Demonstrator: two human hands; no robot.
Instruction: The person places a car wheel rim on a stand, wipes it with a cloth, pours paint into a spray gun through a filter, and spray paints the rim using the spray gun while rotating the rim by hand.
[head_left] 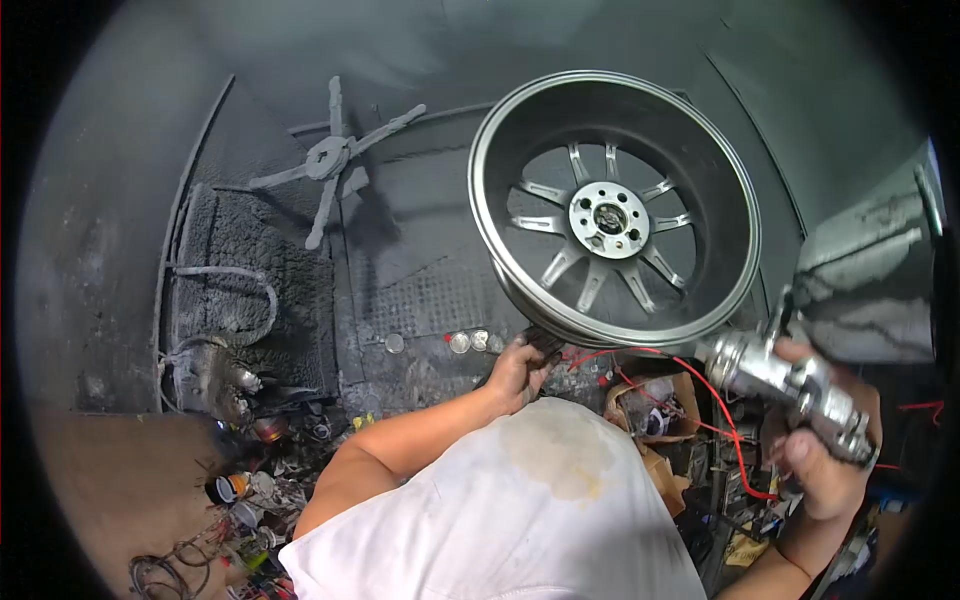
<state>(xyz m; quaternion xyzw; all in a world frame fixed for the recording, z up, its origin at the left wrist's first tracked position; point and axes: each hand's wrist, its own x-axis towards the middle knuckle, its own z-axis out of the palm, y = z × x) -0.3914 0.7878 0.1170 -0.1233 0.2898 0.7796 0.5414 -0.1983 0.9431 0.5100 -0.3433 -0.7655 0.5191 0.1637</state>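
Observation:
A silver alloy wheel [610,220] with several spokes sits tilted, its hollow inner side facing me. My left hand [522,370] is at the lower left of the wheel, its darkened fingers curled against the underside of the rim; the fingertips are partly hidden. To the right of the wheel, my right hand [815,462] is wrapped round a metal spray gun [790,380]. The gun's front end points left toward the lower right edge of the wheel. A red hose [728,405] runs in a loop below the gun.
A grey-coated stand with several arms [328,158] stands at the back left. Below it are a rough, coated filter-like panel [270,270] and a bent pipe [268,290]. Cluttered cans [230,488] and cables lie lower left. An open cardboard box [655,405] stands under the wheel.

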